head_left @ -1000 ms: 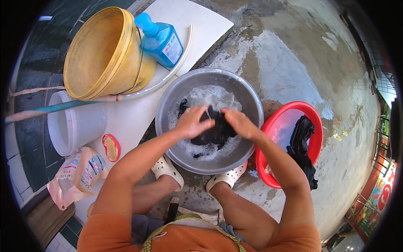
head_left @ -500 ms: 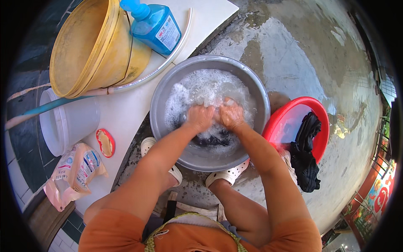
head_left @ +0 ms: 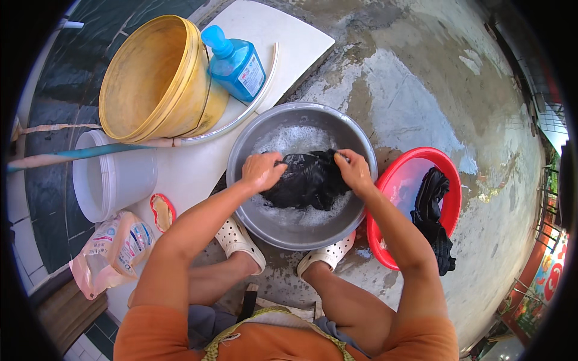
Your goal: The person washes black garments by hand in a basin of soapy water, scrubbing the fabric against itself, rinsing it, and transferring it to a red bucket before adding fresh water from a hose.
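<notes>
A wet black piece of clothing [head_left: 307, 180] is stretched between my two hands over the grey basin [head_left: 256, 224]. My left hand [head_left: 264, 171] is closed on its left edge. At its upper right corner, my right hand [head_left: 354, 168] pinches the cloth between thumb and fingers. The garment's lower part rests in the sudsy water [head_left: 295, 139], and its exact kind cannot be made out. White foam floats mostly toward the basin's far side.
Right of the basin stands a red tub [head_left: 456, 198] with dark clothes [head_left: 430, 201] hanging over its rim. A white slab at left bears a yellow bucket [head_left: 211, 111], a blue pump bottle [head_left: 238, 69], a hose [head_left: 78, 154], a translucent bucket [head_left: 129, 180] and a pink plastic bag [head_left: 114, 249].
My hands were close together down in the suds. They have come apart and lifted the black garment, spreading it between them. The surroundings have shifted slightly in view.
</notes>
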Demonstrator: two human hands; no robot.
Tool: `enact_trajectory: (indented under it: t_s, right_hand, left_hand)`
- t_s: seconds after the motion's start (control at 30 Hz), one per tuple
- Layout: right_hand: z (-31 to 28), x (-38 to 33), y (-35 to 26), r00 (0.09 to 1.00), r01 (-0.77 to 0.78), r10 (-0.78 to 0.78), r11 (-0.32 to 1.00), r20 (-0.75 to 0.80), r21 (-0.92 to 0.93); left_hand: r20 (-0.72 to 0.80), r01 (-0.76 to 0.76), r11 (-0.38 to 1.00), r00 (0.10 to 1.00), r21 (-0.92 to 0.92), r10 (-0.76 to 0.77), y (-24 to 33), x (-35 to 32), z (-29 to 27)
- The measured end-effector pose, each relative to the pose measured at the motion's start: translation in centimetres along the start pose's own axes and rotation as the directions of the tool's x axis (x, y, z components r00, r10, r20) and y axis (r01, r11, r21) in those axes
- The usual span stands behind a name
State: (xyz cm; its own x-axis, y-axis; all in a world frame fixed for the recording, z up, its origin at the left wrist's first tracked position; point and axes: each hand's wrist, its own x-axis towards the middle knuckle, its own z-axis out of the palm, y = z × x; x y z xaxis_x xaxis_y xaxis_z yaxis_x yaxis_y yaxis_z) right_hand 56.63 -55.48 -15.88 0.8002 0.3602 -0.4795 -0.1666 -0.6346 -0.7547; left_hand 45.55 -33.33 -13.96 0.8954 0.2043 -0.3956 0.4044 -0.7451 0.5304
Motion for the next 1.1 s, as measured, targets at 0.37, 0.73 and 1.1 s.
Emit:
enact_trajectory:
  t_s: [0.37,0.73,1.1]
  right_hand:
    - [8.0,-3.7,4.6,0.744,0.64,-0.623,0.563,0.24,-0.523]
    - [7.3,7.1,0.3,0.968,-0.095,0.195,0.868,0.16,-0.488]
    - [-1.5,-2.6,1.4,0.96,0.269,-0.281,0.911,0.007,-0.312]
  left_hand:
    - [-0.166,-0.216,0.939,0.949,0.269,0.266,0.9,-3.7,11.7]
    - [0.314,0.26,0.954,0.927,-0.149,-0.203,0.6,6.0,7.3]
    - [-0.076,-0.181,0.964,0.977,0.195,0.199,0.7,-2.4,0.9]
